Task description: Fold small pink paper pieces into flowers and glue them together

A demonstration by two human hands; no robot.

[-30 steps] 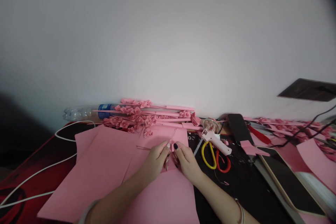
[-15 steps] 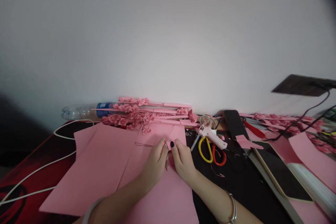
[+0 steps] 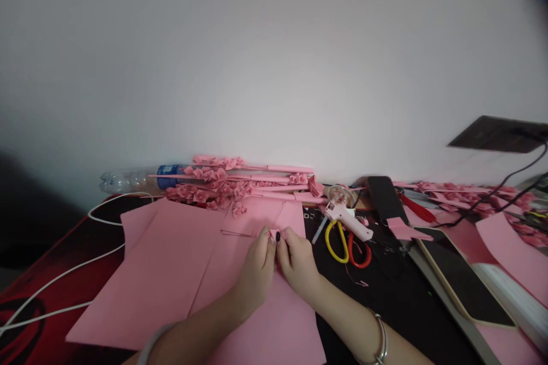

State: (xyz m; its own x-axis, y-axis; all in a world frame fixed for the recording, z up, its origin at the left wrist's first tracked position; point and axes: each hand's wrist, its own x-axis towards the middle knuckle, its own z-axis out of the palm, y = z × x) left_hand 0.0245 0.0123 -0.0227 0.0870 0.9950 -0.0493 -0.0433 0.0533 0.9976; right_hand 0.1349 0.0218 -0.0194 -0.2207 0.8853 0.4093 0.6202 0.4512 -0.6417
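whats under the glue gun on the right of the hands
The glue gun lies across a pair of scissors, one yellow handle and one red, on a black mat. The blades are mostly covered by the gun, so their state cannot be seen.

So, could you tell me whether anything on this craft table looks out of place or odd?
One thing: a clear plastic bottle lies on its side against the wall, behind the pink paper flowers. Otherwise it is ordinary craft clutter; both hands, left hand and right hand, pinch a small pink paper piece.
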